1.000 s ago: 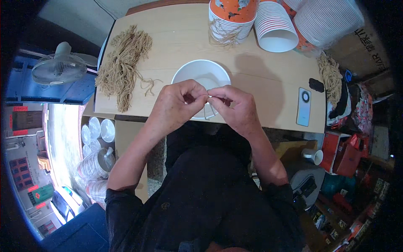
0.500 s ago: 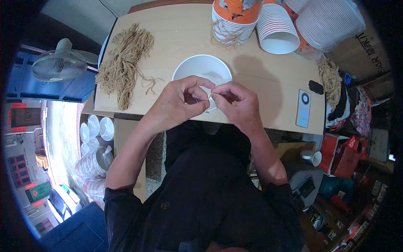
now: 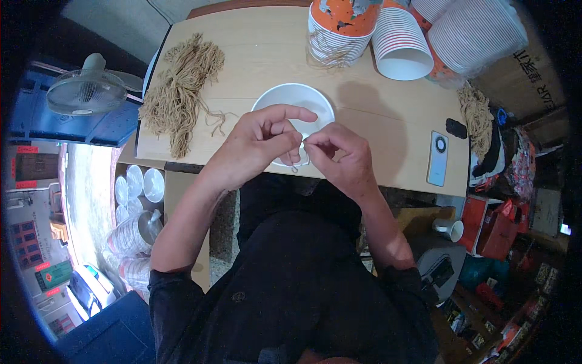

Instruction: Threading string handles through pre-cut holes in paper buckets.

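Note:
Just in front of my body, my two hands meet above the near side of a white paper tub (image 3: 273,97). My left hand (image 3: 260,144) pinches a thin, pale cord (image 3: 295,169) between thumb and curled fingers, while its index finger is stretched out. A small loop of that cord hangs below the left fingertips. The thumb and index finger of my right hand (image 3: 341,156) are pressed together close beside them, at what looks like the same cord. The fingers hide most of it. A tangled bundle of tan strings (image 3: 182,91) lies on the table to the left.
Stacked paper tubs (image 3: 403,51) stand at the back right of the table (image 3: 242,48), beside an orange-printed tub (image 3: 342,24). A phone (image 3: 438,159) and a small black object (image 3: 456,127) lie near the right edge. More tan string (image 3: 477,118) hangs there. A fan (image 3: 88,91) is at left.
My left index finger has lifted and straightened away from the right fingertips. The left thumb has closed against the other fingers, and the hanging cord loop has shifted slightly down and left.

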Available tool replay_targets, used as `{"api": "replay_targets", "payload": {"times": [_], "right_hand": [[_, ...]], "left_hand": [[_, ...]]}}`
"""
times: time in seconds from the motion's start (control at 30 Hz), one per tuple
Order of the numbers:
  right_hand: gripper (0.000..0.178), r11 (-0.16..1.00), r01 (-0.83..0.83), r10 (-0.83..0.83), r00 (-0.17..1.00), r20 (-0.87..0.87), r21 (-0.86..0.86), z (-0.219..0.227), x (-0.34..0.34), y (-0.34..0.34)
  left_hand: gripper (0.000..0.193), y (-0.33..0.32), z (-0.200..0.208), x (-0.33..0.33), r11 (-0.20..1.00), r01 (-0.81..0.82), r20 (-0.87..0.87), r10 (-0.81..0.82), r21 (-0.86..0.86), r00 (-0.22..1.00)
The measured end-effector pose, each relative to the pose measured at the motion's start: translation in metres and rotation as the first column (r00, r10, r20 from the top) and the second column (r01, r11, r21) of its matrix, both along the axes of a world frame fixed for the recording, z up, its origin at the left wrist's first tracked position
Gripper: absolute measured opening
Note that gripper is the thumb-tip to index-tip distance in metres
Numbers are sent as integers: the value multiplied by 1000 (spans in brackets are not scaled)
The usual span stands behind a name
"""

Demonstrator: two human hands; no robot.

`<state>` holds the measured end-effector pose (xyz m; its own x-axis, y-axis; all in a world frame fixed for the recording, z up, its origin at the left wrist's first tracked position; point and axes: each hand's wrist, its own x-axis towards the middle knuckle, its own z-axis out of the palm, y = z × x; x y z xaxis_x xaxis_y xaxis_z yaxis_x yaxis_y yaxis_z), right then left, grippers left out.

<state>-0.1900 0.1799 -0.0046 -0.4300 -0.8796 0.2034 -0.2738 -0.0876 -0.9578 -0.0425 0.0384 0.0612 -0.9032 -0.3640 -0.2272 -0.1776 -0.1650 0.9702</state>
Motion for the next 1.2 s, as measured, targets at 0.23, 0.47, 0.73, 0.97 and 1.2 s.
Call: {"api": "replay_targets", "payload": {"times": [0.23, 0.47, 0.73, 0.97, 1.2], "right_hand": [[8, 994, 2, -18, 989, -145, -111, -14, -2, 6], [13, 986, 35, -101, 905, -413, -164, -27, -8, 12], [19, 981, 5, -107, 851, -515, -195, -43, -20, 12], [14, 983, -88, -24, 815, -579, -164, -43, -27, 6], [13, 991, -114, 31, 722, -691, -74, -29, -48, 8]], "left_hand": [[41, -2, 2, -4, 962, -145, 5, 148, 230, 989], [40, -11, 20, -2, 894, -219, -101, 278, 390, 955], [39, -15, 45, 9, 884, -220, -216, 330, 413, 919], [37, -21, 41, 16, 872, -264, -237, 382, 412, 893], [36, -27, 53, 27, 894, -283, -252, 379, 347, 890]]}}
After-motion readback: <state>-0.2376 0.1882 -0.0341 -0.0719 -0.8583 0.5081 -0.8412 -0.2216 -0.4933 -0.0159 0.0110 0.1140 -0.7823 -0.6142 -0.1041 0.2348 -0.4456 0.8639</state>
